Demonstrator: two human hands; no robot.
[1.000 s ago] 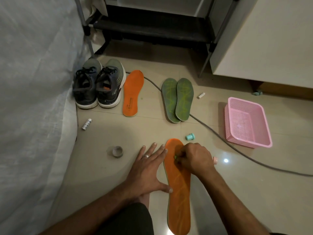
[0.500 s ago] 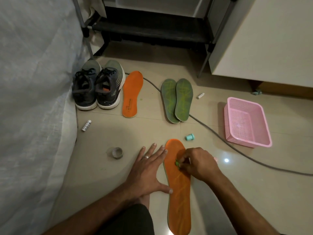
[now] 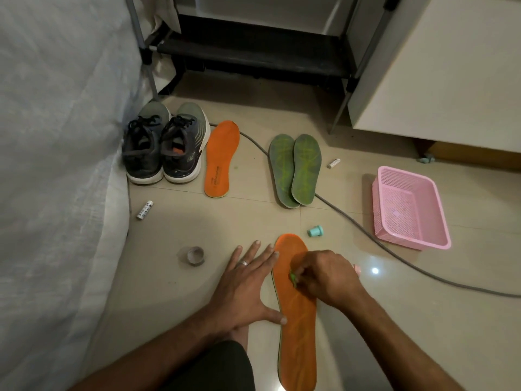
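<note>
An orange insole (image 3: pixel 298 328) lies lengthwise on the tiled floor in front of me. My left hand (image 3: pixel 245 286) lies flat with straight fingers on the floor, its thumb and forefinger against the insole's left edge. My right hand (image 3: pixel 324 277) is curled over the insole's upper half and pinches a small green marker (image 3: pixel 293 277), whose tip touches the orange surface. A pink end of the marker (image 3: pixel 357 268) shows past the hand's right side.
A second orange insole (image 3: pixel 221 159), two green insoles (image 3: pixel 296 169) and a pair of dark sneakers (image 3: pixel 166 148) lie further back. Around me are a pink basket (image 3: pixel 408 210), a teal cap (image 3: pixel 315 231), a tape roll (image 3: pixel 195 254), a white tube (image 3: pixel 145 210), a grey cable (image 3: pixel 394 255) and a bed edge (image 3: pixel 56 165).
My right hand has slid a little down the insole toward me with the marker. My left hand has stayed in place.
</note>
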